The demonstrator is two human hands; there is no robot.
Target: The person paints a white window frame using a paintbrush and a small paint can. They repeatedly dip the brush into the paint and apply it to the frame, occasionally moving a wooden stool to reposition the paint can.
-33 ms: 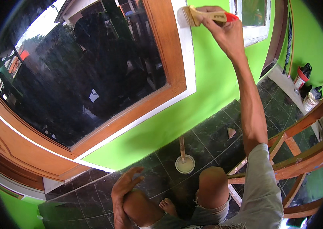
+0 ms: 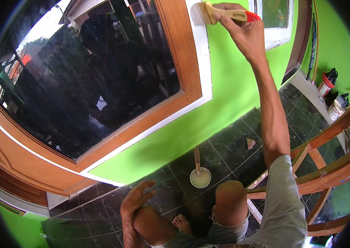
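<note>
My right hand [image 2: 245,31] is closed round a paintbrush [image 2: 241,15] with a yellow ferrule and red-tipped handle, its pale bristles against the white trim [image 2: 206,66] at the upper centre, beside the orange-brown window frame [image 2: 185,70]. My left hand [image 2: 137,198] rests by my bent left knee, fingers curved and apart, holding nothing. Between and just beyond my knees, a small round tin of pale paint [image 2: 200,179] stands on dark tiles, with a wooden stick [image 2: 197,159] in it.
Dark glass [image 2: 80,91] fills the upper left, above wood panelling [image 2: 17,153]. A green wall [image 2: 233,78] continues right. A wooden ladder-like frame [image 2: 322,177] lies close on my right. Buckets [image 2: 326,87] and long poles [image 2: 315,41] stand at the far right. A small fragment [image 2: 250,143] lies on the floor.
My right hand has moved the brush slightly upward along the white trim. My left hand stays by the knee.
</note>
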